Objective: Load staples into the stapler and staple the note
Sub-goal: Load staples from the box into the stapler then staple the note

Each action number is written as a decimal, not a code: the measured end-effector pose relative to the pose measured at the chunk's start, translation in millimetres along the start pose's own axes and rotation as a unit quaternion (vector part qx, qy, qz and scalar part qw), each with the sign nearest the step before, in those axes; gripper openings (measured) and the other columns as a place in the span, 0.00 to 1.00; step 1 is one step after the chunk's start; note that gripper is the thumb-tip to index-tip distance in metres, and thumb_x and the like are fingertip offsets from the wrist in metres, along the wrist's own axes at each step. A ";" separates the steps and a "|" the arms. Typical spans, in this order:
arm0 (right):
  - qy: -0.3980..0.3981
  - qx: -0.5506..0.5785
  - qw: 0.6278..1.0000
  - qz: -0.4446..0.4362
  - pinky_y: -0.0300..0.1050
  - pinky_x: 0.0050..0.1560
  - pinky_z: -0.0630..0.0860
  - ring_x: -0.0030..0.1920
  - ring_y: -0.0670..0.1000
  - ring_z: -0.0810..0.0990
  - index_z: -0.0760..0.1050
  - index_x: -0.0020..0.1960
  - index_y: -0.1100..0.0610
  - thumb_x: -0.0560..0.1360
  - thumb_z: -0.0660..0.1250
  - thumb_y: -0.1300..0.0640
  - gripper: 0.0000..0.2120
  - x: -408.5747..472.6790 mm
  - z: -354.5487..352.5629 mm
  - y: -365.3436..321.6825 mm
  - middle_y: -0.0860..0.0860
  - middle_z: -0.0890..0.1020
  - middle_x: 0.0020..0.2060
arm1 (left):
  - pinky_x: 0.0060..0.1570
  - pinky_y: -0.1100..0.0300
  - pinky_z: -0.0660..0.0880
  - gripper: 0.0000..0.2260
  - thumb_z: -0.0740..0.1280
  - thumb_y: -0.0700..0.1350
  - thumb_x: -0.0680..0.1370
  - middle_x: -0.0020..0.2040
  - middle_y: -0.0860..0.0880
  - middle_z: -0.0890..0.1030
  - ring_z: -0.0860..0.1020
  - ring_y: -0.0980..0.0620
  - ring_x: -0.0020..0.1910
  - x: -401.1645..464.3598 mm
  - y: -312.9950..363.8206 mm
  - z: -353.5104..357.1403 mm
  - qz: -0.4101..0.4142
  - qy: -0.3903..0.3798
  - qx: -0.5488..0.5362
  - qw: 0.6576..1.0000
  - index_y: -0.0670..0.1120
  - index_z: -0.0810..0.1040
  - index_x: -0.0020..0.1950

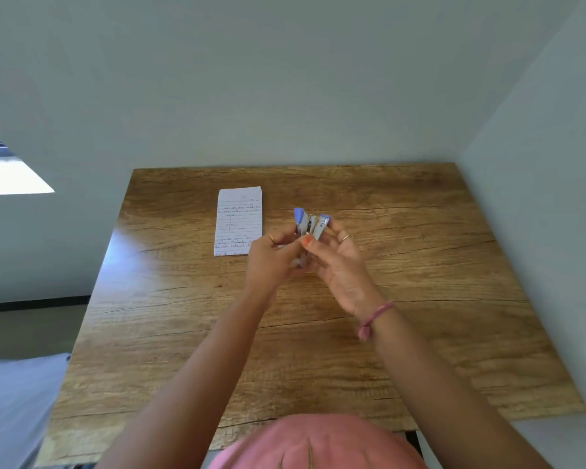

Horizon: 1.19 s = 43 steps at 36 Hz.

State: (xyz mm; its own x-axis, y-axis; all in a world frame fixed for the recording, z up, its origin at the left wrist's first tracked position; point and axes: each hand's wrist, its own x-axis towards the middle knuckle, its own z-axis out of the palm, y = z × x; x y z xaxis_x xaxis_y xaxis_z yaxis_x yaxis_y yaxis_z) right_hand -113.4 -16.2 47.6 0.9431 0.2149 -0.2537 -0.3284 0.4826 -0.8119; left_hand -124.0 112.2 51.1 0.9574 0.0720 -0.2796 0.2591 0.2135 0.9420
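Note:
A small blue and silver stapler (310,223) is held upright above the middle of the wooden table (420,299), its arms spread apart so the metal channel shows. My right hand (339,262) grips it from the right. My left hand (273,262) is pressed against its lower part with fingers pinched, and something small and pale sits under them; I cannot make out what. The note (239,220), a lined white sheet with handwriting, lies flat on the table just left of the hands, its near corner hidden behind my left hand.
The table stands in a corner, with a wall behind it and another along its right edge. Grey floor and a bright window patch lie off to the left. A pink garment (318,445) fills the bottom of the view.

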 end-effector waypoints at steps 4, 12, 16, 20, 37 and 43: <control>0.012 -0.043 0.999 -0.005 0.50 0.48 0.79 0.53 0.57 0.83 0.71 0.63 0.53 0.71 0.75 0.60 0.23 1.1 1.0 10.9 0.59 0.82 0.57 | 0.45 0.42 0.81 0.07 0.72 0.39 0.74 0.39 0.45 0.85 0.82 0.48 0.38 -0.2 -11.6 12.4 0.009 0.034 0.067 0.997 0.49 0.85 0.49; 0.076 -0.148 0.986 -0.019 0.37 0.39 0.77 0.48 0.47 0.84 0.68 0.66 0.55 0.74 0.72 0.54 0.23 3.1 -8.3 13.0 0.49 0.85 0.52 | 0.48 0.42 0.80 0.08 0.67 0.37 0.75 0.41 0.43 0.85 0.84 0.43 0.44 -6.9 -24.3 25.3 0.003 0.012 0.117 0.993 0.45 0.84 0.50; 0.045 -0.174 0.983 -0.045 0.40 0.45 0.80 0.49 0.47 0.85 0.71 0.60 0.54 0.72 0.73 0.50 0.20 2.3 -11.8 11.0 0.46 0.85 0.48 | 0.50 0.43 0.80 0.07 0.68 0.36 0.75 0.43 0.42 0.85 0.84 0.42 0.45 -8.4 -26.1 26.2 -0.009 0.009 0.101 0.995 0.43 0.83 0.51; 0.028 -0.173 0.983 -0.061 0.38 0.44 0.79 0.50 0.48 0.85 0.74 0.57 0.53 0.70 0.73 0.43 0.22 -0.1 -14.7 12.0 0.49 0.86 0.49 | 0.49 0.45 0.81 0.07 0.71 0.38 0.74 0.42 0.44 0.86 0.85 0.46 0.43 -9.9 -27.6 25.8 -0.006 0.015 0.091 0.996 0.44 0.84 0.51; 0.088 -0.184 0.979 -0.029 0.37 0.44 0.77 0.44 0.48 0.84 0.79 0.52 0.54 0.74 0.69 0.49 0.10 15.1 -31.7 8.9 0.51 0.86 0.45 | 0.40 0.70 0.77 0.08 0.74 0.41 0.73 0.42 0.53 0.84 0.81 0.63 0.41 0.0 -25.3 -6.7 0.049 0.097 0.195 0.975 0.48 0.82 0.51; 0.125 -0.232 0.965 -0.020 0.41 0.45 0.79 0.43 0.47 0.85 0.79 0.49 0.55 0.78 0.67 0.52 0.07 22.8 -35.7 9.5 0.51 0.86 0.42 | 0.36 0.76 0.72 0.14 0.73 0.44 0.74 0.45 0.58 0.79 0.78 0.60 0.43 11.8 -24.3 -16.4 0.092 0.136 0.293 0.942 0.47 0.79 0.59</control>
State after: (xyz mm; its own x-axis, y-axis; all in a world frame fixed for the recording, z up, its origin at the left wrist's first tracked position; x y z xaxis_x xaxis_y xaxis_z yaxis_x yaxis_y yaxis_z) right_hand -93.2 -37.1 15.3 0.9567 -0.0356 -0.2889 -0.2873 0.0425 -0.9569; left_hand -121.0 123.8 21.9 0.9456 0.3188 -0.0644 0.1947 -0.3963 0.8972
